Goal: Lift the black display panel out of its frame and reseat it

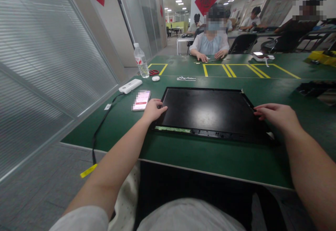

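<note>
A flat black display panel [207, 112] lies on the green table [210, 154] in front of me, with a thin green circuit strip [172, 129] showing along its near left edge. My left hand [152, 110] rests on the panel's left edge, fingers curled over it. My right hand [277, 114] lies on the right edge, fingers together and bent over the rim. Both hands grip the panel by its sides.
Left of the panel lie a lit phone [141, 100], a white power bank [130, 85] with a black cable [101, 122], a water bottle [141, 60], red scissors [153, 72] and a small white object [155, 78]. A person [210, 42] sits across the table; others sit further back.
</note>
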Available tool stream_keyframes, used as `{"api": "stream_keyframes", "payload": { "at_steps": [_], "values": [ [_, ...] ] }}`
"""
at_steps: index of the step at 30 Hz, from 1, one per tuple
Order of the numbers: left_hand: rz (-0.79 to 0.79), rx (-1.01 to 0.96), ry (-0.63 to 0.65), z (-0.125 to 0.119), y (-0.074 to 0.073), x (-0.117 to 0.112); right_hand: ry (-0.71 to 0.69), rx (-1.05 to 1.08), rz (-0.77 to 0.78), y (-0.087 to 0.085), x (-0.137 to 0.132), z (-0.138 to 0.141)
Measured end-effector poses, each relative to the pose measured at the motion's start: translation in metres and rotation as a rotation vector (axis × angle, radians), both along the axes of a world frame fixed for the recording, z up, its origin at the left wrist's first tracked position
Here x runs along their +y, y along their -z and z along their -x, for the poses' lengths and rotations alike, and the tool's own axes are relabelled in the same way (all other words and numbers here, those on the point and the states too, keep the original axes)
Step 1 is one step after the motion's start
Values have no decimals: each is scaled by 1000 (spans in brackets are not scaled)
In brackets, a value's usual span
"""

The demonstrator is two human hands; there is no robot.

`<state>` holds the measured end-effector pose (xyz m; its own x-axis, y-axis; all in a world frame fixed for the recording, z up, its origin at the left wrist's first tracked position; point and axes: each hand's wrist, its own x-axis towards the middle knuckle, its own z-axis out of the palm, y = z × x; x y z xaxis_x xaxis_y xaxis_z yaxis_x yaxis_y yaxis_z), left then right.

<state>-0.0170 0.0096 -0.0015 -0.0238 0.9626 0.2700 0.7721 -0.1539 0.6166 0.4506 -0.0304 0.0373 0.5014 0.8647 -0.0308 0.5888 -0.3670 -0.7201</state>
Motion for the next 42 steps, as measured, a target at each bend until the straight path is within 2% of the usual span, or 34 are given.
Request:
{"api": "stream_keyframes", "payload": {
  "at_steps": [4, 9, 30, 39, 42],
  "values": [
    [30, 133, -9, 0, 0, 0, 0, -22, -3, 0, 0, 1],
    [33, 168, -14, -1, 0, -1, -2, -22, 4, -3, -2, 4],
    [9, 192, 5, -1, 0, 0, 11, -8, -4, -1, 0, 2],
    [-46, 114, 81, -6, 0, -4, 17, -76, 8, -7, -3, 6],
    [-42, 103, 73, -6, 0, -4, 19, -76, -5, -7, -3, 6]
  ]
}}
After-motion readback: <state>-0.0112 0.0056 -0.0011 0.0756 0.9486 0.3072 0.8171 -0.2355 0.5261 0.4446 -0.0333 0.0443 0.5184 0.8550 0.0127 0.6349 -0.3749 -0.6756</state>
